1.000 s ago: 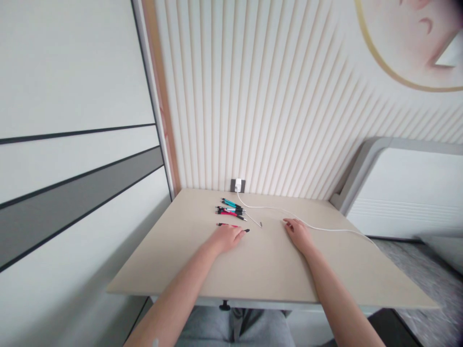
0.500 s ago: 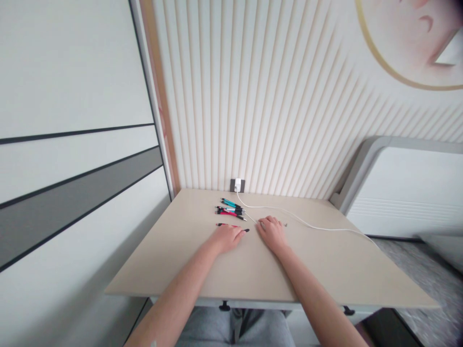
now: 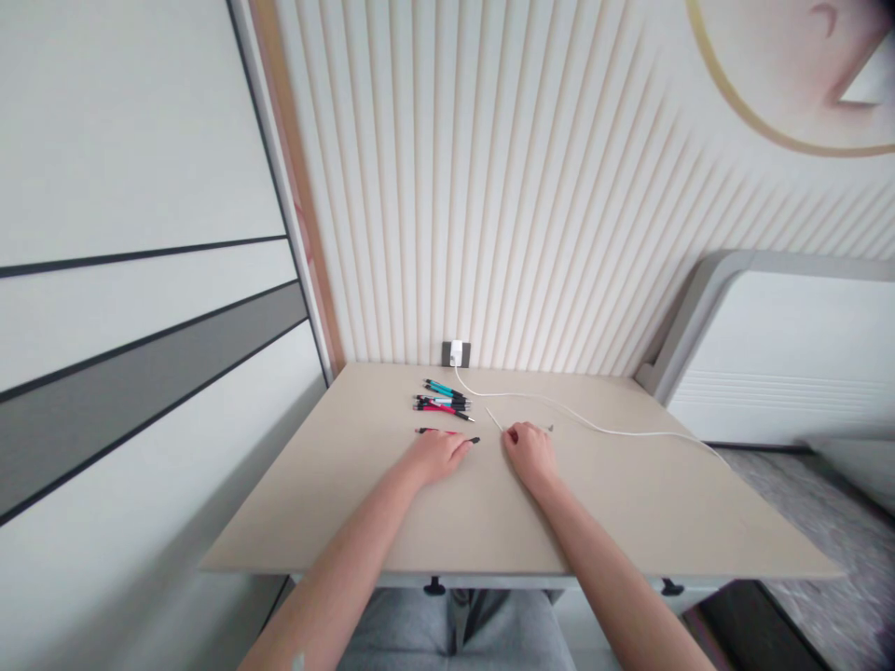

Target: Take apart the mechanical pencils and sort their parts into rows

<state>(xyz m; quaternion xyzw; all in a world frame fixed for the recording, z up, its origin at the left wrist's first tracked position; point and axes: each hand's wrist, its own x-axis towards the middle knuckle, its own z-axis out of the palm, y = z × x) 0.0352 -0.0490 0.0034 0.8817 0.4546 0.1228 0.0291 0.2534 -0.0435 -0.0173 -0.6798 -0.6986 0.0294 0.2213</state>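
Ribbed pale wall [image 3: 482, 186], beige desk [image 3: 629, 531] up against it. Head view: L hand [image 3: 439, 455] lies over a red-black pen [image 3: 475, 440], fingers bent, grip hidden; pen runs approx. left-right. R hand [image 3: 530, 452], half curled, is nearer the thin white strip [image 3: 493, 418], which slants fwd-left from its fingers, toward the pen pile [image 3: 437, 407]; can't tell if it's gripped.

bare hands [image 3: 437, 455] and forearms [image 3: 374, 550], small pale patch [image 3: 298, 662] on near left forearm, grey trousers [image 3: 402, 629], darker strip [image 3: 460, 620] mid-front
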